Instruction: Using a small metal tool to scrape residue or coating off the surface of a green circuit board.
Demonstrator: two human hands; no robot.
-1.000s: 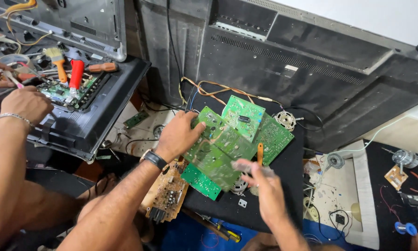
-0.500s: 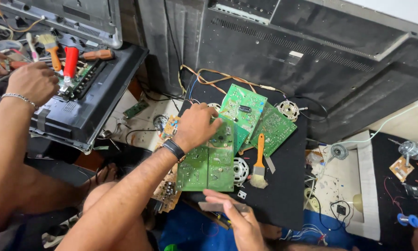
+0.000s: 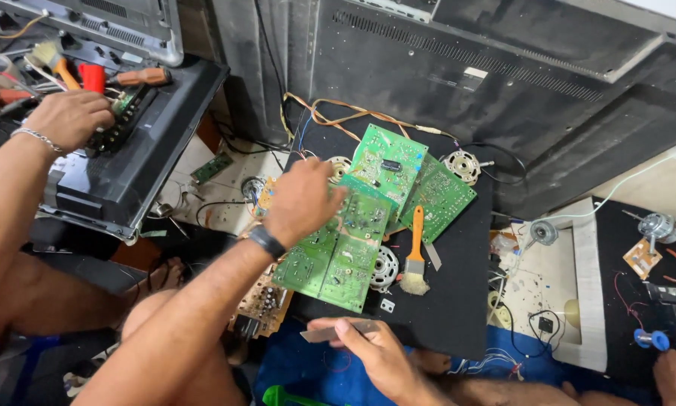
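Left hand [image 3: 302, 199] presses the green circuit board [image 3: 336, 248] (grip open); right hand [image 3: 372, 349] pinches a metal strip [image 3: 330, 332].

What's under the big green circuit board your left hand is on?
Under the green board lie a black mat, a round coil and a brown board; the rest is covered.

A single head-worn camera looks steeply down, close over the person's left hand [image 3: 302, 201] and right hand [image 3: 379, 353], at the cluttered work area.
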